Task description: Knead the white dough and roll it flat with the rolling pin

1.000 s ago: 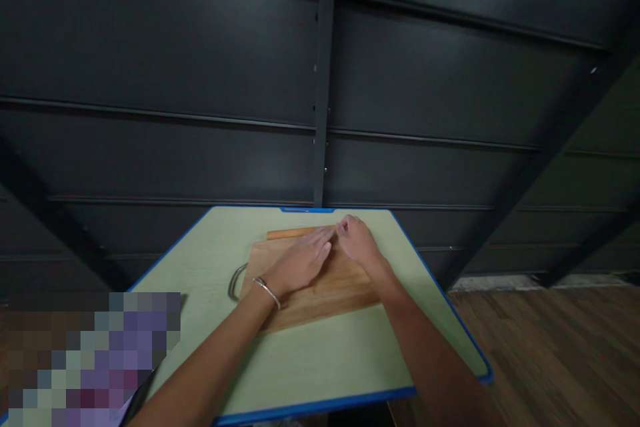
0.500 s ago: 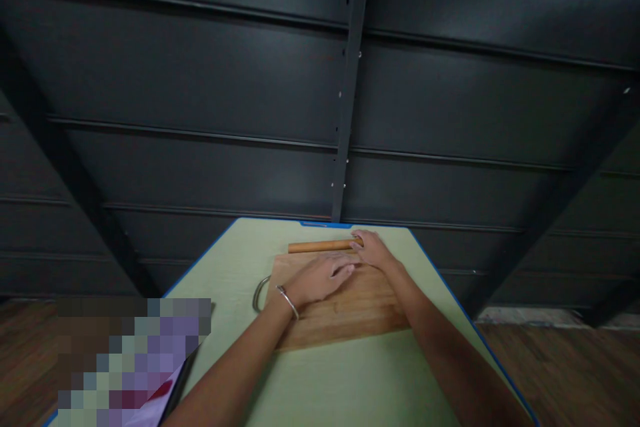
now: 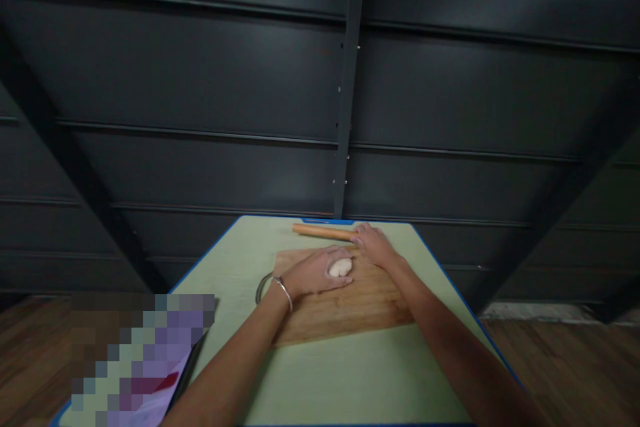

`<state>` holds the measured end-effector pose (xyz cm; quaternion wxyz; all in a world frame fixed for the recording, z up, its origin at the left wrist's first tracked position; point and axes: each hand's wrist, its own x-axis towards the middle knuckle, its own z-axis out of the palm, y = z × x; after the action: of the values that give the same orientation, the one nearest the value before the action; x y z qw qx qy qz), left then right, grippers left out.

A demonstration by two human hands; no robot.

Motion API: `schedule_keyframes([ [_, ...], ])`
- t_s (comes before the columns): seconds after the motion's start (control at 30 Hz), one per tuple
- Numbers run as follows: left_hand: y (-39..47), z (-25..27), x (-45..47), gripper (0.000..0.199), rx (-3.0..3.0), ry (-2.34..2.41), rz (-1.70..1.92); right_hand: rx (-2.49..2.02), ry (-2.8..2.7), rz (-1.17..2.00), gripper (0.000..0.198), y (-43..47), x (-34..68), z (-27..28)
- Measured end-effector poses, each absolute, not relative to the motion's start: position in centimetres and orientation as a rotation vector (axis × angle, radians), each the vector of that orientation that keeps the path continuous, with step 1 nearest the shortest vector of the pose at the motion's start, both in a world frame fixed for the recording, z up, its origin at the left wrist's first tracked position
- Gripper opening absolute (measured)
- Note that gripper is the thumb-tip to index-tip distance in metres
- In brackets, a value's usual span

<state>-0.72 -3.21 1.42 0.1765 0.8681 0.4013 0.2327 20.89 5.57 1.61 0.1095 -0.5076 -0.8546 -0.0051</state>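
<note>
A lump of pale dough [image 3: 341,267] rests at the upper middle of a wooden cutting board [image 3: 345,313]. My left hand [image 3: 320,271], with a silver bracelet at the wrist, curls around the dough from the left, thumb on the near side. Beyond the board's far edge lies a wooden rolling pin [image 3: 324,232]. My right hand [image 3: 374,245] is closed over its right end, which the fingers hide. A metal handle [image 3: 261,287] sticks out from the board's left side.
The board lies on a pale green table [image 3: 350,380] with a blue edge. At the table's left is a flat device [image 3: 173,380], partly blurred out by large pixels. A dark panelled metal wall [image 3: 250,113] rises behind the table.
The dough now shows in my left hand, whose fingers have parted. My right hand has swung the rolling pin's left end away from me, leaving a gap to the board.
</note>
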Motion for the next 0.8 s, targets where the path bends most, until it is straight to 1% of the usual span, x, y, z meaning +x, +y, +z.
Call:
schedule_keyframes([
  [0.07, -3.1, 1.2, -0.6, 0.046, 2.47, 1.117, 0.68, -1.503, -2.458, 0.004, 0.033, 4.5, 21.1, 2.2],
  [0.13, -3.0, 1.0, -0.4, 0.045, 2.485, 1.071, 0.684, -1.501, -2.392, -0.013, 0.033, 3.2, 21.4, 2.9],
  [0.27, -3.4, 1.3, 0.4, 0.054, 2.514, 0.997, 0.633, -1.488, -2.247, -0.01, 0.034, 1.2, 21.7, 3.7],
  [0.33, -3.9, 1.9, 0.7, 0.056, 2.552, 1.0, 0.668, -1.464, -2.2, 0.031, 0.034, 0.8, 21.7, 3.6],
  [0.37, -4.2, 2.3, 0.8, 0.053, 2.587, 1.007, 0.706, -1.441, -2.196, 0.05, 0.034, 0.8, 21.8, 3.4],
  [0.43, -4.8, 3.3, 0.7, 0.042, 2.679, 1.044, 0.811, -1.378, -2.232, 0.073, 0.033, 0.9, 22.2, 2.9],
  [0.5, -5.2, 4.1, 0.5, 0.034, 2.749, 1.136, 0.943, -1.313, -2.291, 0.072, 0.032, 1.1, 22.8, 2.5],
  [0.6, -5.1, 4.8, -0.1, 0.04, 2.723, 1.374, 1.179, -1.25, -2.352, 0.057, 0.031, 1.1, 23.7, 2.3],
  [0.67, -4.8, 4.9, -0.5, 0.04, 2.645, 1.57, 1.27, -1.221, -2.372, 0.055, 0.031, 0.8, 23.8, 2.5],
  [0.73, -4.4, 5.0, -0.8, 0.038, 2.581, 1.782, 1.198, -1.193, -2.394, 0.055, 0.031, 0.5, 23.5, 2.8],
  [0.8, -4.2, 5.2, -0.9, 0.04, 2.496, 2.022, 0.97, -1.177, -2.432, 0.051, 0.032, 0.2, 23.0, 3.1],
])
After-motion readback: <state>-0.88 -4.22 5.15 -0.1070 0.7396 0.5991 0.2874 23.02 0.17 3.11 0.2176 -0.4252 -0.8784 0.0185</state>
